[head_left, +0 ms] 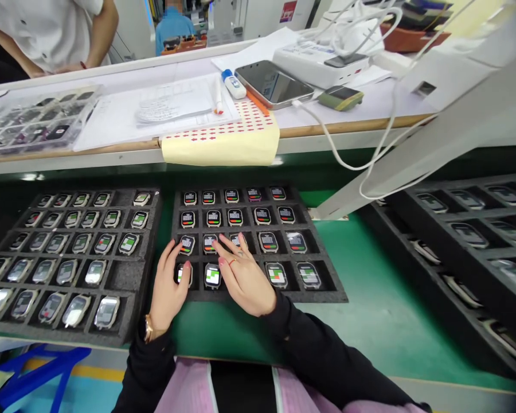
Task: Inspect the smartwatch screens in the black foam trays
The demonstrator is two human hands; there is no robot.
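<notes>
A dark foam tray (322,252) with rows of lit watches lies in front of me. My left hand (169,281) rests over its lower left corner, fingers apart, fingertips at a watch (186,245) in the third row. Over the third and bottom rows is my right hand (245,275), fingers spread, with fingertips at another third-row watch (210,243) and its neighbour. Between the two hands a bottom-row watch (212,275) shows a white and green screen. Neither hand has lifted a watch.
A second foam tray of watches (131,275) lies at the left, stacked trays (451,229) at the right. Behind, a shelf (303,131) holds a phone (275,83), papers (172,103) and a white box (318,63). A post (395,140) and cable stand right. A person (55,34) is beyond.
</notes>
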